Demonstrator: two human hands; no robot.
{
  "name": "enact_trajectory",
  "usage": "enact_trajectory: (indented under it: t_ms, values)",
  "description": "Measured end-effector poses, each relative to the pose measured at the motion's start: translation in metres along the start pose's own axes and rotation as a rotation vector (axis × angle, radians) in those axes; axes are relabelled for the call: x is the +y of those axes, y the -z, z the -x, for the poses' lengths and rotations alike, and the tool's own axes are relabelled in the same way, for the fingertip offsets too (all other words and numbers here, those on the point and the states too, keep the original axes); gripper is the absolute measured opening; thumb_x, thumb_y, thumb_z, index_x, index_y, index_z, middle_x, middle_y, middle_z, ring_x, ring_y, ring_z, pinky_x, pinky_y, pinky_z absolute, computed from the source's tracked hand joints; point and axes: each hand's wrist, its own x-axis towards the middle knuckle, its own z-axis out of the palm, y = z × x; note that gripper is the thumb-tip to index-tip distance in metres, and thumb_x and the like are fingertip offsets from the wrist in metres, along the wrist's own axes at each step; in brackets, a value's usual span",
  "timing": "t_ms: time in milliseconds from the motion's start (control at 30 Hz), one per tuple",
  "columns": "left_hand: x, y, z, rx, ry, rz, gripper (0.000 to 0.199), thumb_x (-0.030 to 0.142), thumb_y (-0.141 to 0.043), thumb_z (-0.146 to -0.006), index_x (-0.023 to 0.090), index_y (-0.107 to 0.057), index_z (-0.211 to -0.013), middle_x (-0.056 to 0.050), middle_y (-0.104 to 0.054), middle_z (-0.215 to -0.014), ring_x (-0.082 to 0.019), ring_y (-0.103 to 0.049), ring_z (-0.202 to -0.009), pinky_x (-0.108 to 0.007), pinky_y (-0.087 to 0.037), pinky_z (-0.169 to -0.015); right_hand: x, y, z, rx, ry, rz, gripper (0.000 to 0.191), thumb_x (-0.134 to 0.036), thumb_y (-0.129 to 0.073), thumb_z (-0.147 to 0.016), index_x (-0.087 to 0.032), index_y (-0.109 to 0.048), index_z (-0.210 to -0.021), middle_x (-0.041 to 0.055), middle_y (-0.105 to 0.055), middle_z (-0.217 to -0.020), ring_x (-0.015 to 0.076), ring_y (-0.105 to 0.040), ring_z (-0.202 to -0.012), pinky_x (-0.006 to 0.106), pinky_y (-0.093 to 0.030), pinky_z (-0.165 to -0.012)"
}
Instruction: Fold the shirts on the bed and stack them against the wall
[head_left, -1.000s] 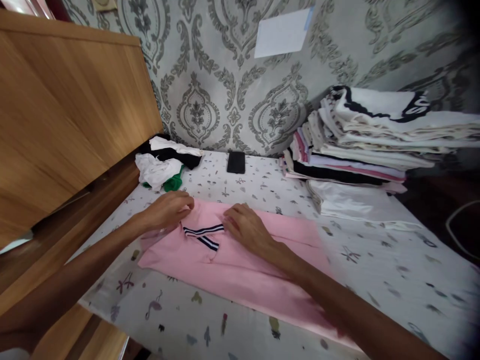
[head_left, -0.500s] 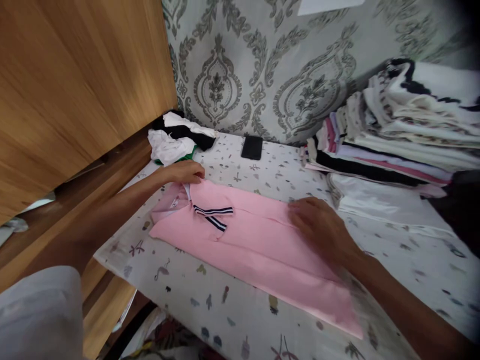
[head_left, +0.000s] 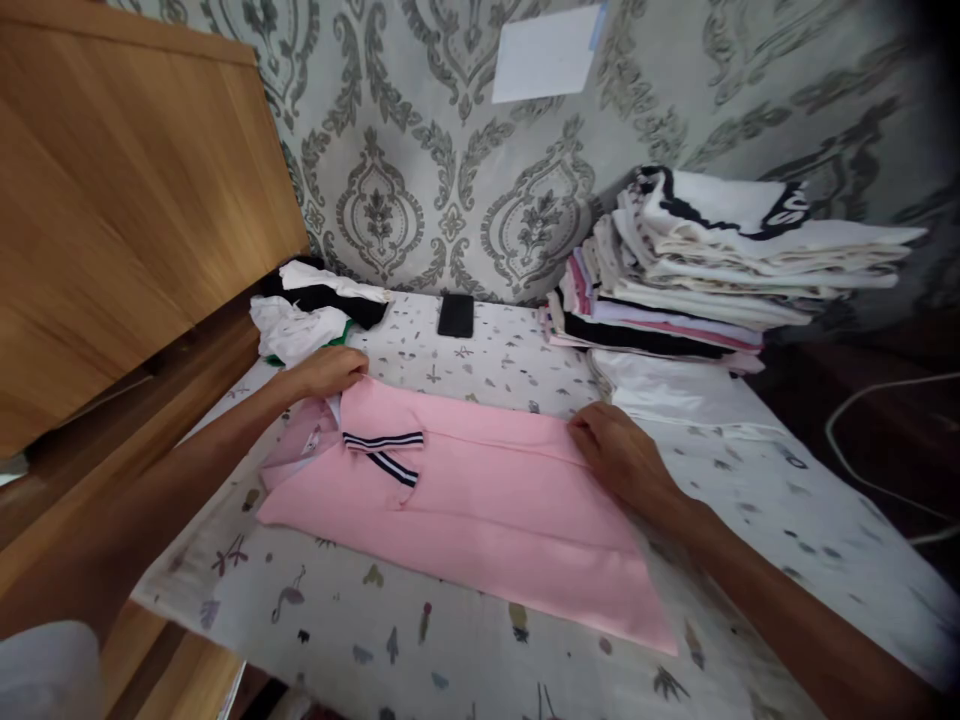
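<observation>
A pink polo shirt (head_left: 480,490) lies partly folded on the printed sheet, its collar end to the left. Both sleeves are turned inward, and their navy-and-white striped cuffs cross near the collar. My left hand (head_left: 334,371) pinches the far edge of the shirt by the shoulder, next to the collar. On the far edge toward the hem, my right hand (head_left: 619,448) has its fingers closed on the cloth. Its fingertips are partly hidden under the hand.
A tall stack of folded clothes (head_left: 675,290) stands at the back right, with a folded white cloth (head_left: 675,390) before it. A black phone (head_left: 456,316) lies near the wall. Crumpled clothes (head_left: 300,325) lie at the back left, beside a wooden cabinet (head_left: 135,180).
The view has shifted, so everything sits further left. My right hand, blurred over the shirt before, now grips its far edge. My left hand keeps its hold by the shoulder.
</observation>
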Motion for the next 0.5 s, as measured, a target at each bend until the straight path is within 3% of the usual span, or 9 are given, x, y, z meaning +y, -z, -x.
enact_trajectory:
  t_ms: [167, 300, 400, 500]
  values:
    - [0.002, -0.003, 0.005, 0.011, 0.090, -0.016, 0.019, 0.027, -0.046, -0.086, 0.021, -0.065, -0.085, -0.006, -0.072, -0.093, -0.021, -0.062, -0.087, -0.027, -0.043, -0.069, 0.000, -0.002, -0.002, 0.009, -0.045, 0.006, 0.019, -0.027, -0.040, -0.089, -0.022, -0.056, -0.079, 0.0116, -0.066, -0.090, 0.0278, -0.061, -0.089, 0.038, -0.047, -0.071]
    - [0.011, -0.001, 0.007, 0.003, 0.110, -0.085, 0.019, 0.027, -0.045, -0.086, 0.021, -0.063, -0.089, -0.007, -0.072, -0.097, -0.023, -0.064, -0.090, -0.029, -0.045, -0.070, 0.003, -0.002, 0.001, 0.050, -0.020, -0.075, 0.023, -0.027, -0.043, -0.091, -0.020, -0.064, -0.093, 0.0121, -0.068, -0.099, 0.0271, -0.061, -0.095, 0.039, -0.048, -0.080]
    - [0.032, 0.006, 0.004, 0.079, 0.091, -0.061, 0.024, 0.026, -0.045, -0.086, 0.021, -0.063, -0.102, -0.010, -0.070, -0.111, -0.026, -0.064, -0.100, -0.033, -0.046, -0.077, 0.006, 0.007, 0.008, 0.123, -0.046, -0.192, 0.029, -0.029, -0.042, -0.094, -0.018, -0.064, -0.108, 0.0121, -0.067, -0.107, 0.0249, -0.062, -0.095, 0.038, -0.049, -0.083]
    - [0.067, 0.016, -0.001, 0.074, -0.012, 0.110, 0.025, 0.029, -0.045, -0.088, 0.022, -0.063, -0.103, -0.007, -0.070, -0.107, -0.024, -0.064, -0.096, -0.033, -0.046, -0.079, 0.009, 0.020, 0.018, 0.109, -0.030, -0.243, 0.026, -0.032, -0.046, -0.095, -0.018, -0.066, -0.105, 0.0108, -0.066, -0.105, 0.0223, -0.062, -0.089, 0.035, -0.049, -0.076]
